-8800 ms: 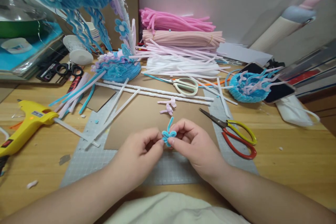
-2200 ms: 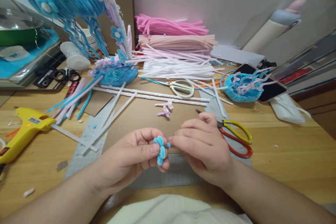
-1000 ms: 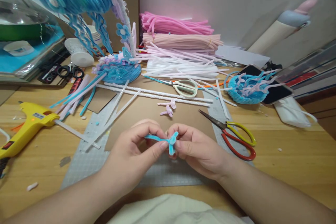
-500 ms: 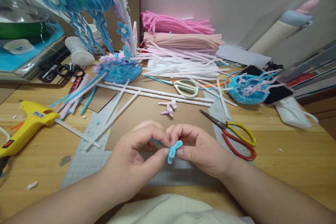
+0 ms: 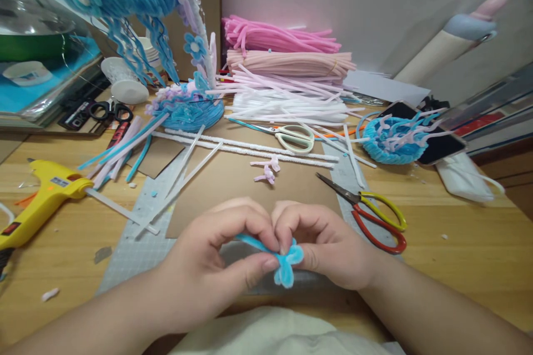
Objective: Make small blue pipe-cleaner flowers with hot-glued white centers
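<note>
Both hands meet above the near part of the cutting mat. My left hand point(image 5: 233, 247) is closed, thumb and forefinger pinching a light blue pipe cleaner point(image 5: 286, 267) bent into small loops. A straight length of it runs back inside my left hand. The fingers of my right hand point(image 5: 322, 244) are closed on the looped end from the other side. Two small lilac pipe cleaner pieces point(image 5: 270, 171) lie on the brown cardboard point(image 5: 233, 183) beyond my hands. To the right rest scissors with red and yellow handles point(image 5: 375, 208).
A yellow glue gun point(image 5: 50, 194) lies at left, with clear glue sticks point(image 5: 179, 191) nearby. Bundles of pink and white pipe cleaners point(image 5: 287, 64) are stacked at the back. Cream-handled scissors point(image 5: 295, 138) lie before them. A blue fuzzy piece point(image 5: 395, 141) rests against a phone point(image 5: 443, 147) at right.
My hands have come slightly nearer to me and to the right. The blue pipe cleaner has turned, and its loops look fuller and show more below my fingers.
</note>
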The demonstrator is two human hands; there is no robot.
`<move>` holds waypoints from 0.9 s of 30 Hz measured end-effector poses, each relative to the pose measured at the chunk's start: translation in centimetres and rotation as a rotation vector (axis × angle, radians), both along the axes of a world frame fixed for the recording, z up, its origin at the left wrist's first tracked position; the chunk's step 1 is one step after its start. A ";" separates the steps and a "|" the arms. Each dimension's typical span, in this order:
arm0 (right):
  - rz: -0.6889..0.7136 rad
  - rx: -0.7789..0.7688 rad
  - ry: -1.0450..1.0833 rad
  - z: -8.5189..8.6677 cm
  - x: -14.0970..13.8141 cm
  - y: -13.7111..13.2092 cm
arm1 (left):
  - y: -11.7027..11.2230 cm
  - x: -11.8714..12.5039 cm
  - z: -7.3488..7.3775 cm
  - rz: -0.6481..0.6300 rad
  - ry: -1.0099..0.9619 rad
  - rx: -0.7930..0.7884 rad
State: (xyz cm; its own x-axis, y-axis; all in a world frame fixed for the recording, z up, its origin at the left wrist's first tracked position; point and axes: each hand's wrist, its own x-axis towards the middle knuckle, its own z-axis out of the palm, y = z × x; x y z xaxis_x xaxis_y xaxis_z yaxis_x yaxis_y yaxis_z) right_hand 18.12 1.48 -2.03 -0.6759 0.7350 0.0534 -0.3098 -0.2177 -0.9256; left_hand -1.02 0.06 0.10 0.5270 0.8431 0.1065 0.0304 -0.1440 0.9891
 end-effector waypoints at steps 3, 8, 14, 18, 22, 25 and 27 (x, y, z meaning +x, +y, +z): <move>0.019 0.026 -0.005 0.1 0.2 0.1 | -0.1 -0.2 0.3 -0.028 0.057 0.170; 0.037 0.072 -0.036 0.1 0.3 0.1 | 0.0 0.0 0.4 -0.040 0.093 0.231; 0.020 0.171 -0.124 0.3 0.4 -0.1 | 0.0 0.3 0.4 -0.012 0.118 0.235; -0.027 0.265 -0.156 0.4 0.5 -0.3 | -0.2 0.0 0.6 -0.014 0.151 0.200; -0.019 0.263 -0.139 0.5 0.5 -0.2 | -0.2 -0.2 0.8 -0.053 0.163 0.167; -0.009 0.270 -0.145 0.6 0.5 -0.1 | -0.1 -0.2 0.8 -0.061 0.154 0.156; 0.005 0.268 -0.156 0.6 0.5 0.0 | -0.1 -0.1 0.8 -0.058 0.146 0.146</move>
State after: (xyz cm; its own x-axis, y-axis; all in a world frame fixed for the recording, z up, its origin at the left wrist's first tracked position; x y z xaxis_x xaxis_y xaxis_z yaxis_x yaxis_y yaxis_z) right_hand 18.66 1.49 -1.39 -0.6951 0.7051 0.1401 -0.1591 0.0392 -0.9865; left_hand -1.12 -0.05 0.88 0.5933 0.7920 0.1439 0.1596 -0.2910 0.9433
